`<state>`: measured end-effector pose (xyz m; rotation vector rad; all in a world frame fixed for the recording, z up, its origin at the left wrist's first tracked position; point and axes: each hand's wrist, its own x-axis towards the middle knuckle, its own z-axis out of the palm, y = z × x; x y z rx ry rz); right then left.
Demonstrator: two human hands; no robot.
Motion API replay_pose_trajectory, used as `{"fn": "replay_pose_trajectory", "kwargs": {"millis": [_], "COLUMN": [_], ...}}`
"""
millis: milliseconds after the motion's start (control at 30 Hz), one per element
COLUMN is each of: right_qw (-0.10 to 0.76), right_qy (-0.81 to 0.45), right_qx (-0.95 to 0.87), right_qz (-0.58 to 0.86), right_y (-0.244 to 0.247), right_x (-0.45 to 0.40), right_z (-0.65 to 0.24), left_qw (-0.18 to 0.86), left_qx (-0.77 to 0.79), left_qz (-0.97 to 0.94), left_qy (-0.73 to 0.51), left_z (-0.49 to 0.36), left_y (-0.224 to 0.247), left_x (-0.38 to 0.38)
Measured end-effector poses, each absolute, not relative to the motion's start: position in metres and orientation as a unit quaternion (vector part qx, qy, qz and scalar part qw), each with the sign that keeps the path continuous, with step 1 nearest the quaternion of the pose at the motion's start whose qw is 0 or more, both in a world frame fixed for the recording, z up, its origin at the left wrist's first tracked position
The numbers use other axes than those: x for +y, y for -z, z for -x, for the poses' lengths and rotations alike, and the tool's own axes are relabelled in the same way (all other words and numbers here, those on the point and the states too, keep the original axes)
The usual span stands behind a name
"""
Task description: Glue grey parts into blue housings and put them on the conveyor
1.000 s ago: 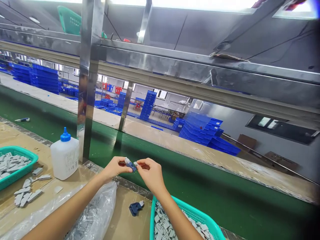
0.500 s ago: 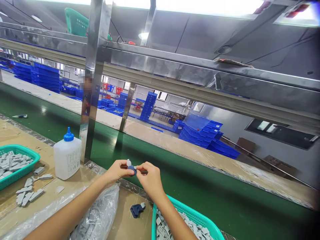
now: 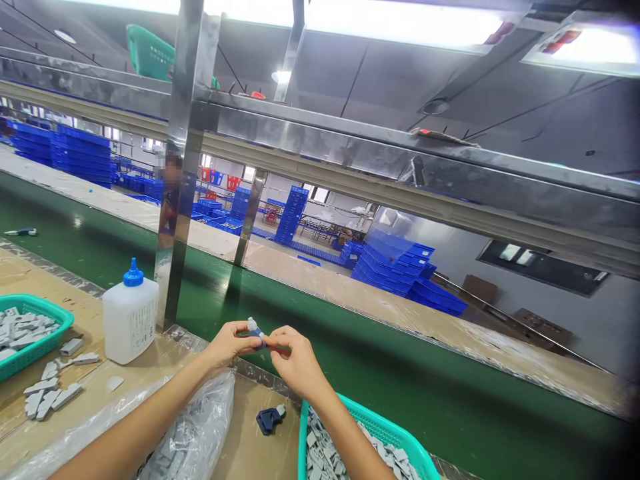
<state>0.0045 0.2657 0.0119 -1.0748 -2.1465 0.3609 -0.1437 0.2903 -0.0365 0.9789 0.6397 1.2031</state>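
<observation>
Two bare hands meet out in front, over the near edge of a long flat green belt surface (image 3: 350,360). The L hand (image 3: 235,341) holds a small dark-blue plastic part w/ a whitish rounded knob (image 3: 257,333), pinched b/w thumb & fingers from its left side. The part's long axis slants: knob up & to the left, blue end down & to the right, pointing at the other hand. The R hand (image 3: 293,353) comes in from the right w/ fingertips drawn to a narrow pinch on that lower blue end. A tiny pale bit shows there; too small to tell if it's a sep. piece. So both hands touch the part: L on the body, nearer the knob; R at the opp. end.

Below the hands, on the brown board-covered bench (image 3: 245,433), lies a similar dark-blue part w/ a pale tip (image 3: 270,421), touched by neither hand. Just right of it, under the R forearm, is a teal plastic basket of small gray pieces (image 3: 390,430). Under & beside the L forearm: a crumpled clear plastic bag (image 3: 213,400), contents blurred. Farther left, a white squarish bottle w/ blue nozzle cap (image 3: 131,323) stands upright; beyond it, loose gray pieces (image 3: 47,393) & a 2nd teal basket, also w/ gray pieces (image 3: 67,320).
</observation>
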Motion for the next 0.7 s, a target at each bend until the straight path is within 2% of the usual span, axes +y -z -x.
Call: {"fn": "replay_pose_trajectory", "kwargs": {"millis": [233, 400, 533, 700], "right_qw": [0.405, 0.434, 0.37, 0.194], "right_qy": [-0.125, -0.13, -0.103, -0.088], "right_qx": [-0.808, -0.772, -0.768, -0.771], "right_qz": [0.41, 0.446, 0.512, 0.6], "right_y": [-0.003, -0.014, -0.028, -0.026], "right_x": [0.264, 0.266, 0.241, 0.175], "right_z": [0.009, -0.023, -0.089, -0.173], "left_qw": [0.703, 0.689, 0.659, 0.59], "left_qx": [0.245, 0.261, 0.317, 0.44], "left_qz": [-0.366, -0.365, -0.38, -0.446], "left_qy": [-0.559, -0.57, -0.567, -0.509], "left_z": [0.134, 0.138, 0.143, 0.148], "left_y": [0.035, 0.031, 0.033, 0.042], "left_x": [0.289, 0.291, 0.293, 0.306]}}
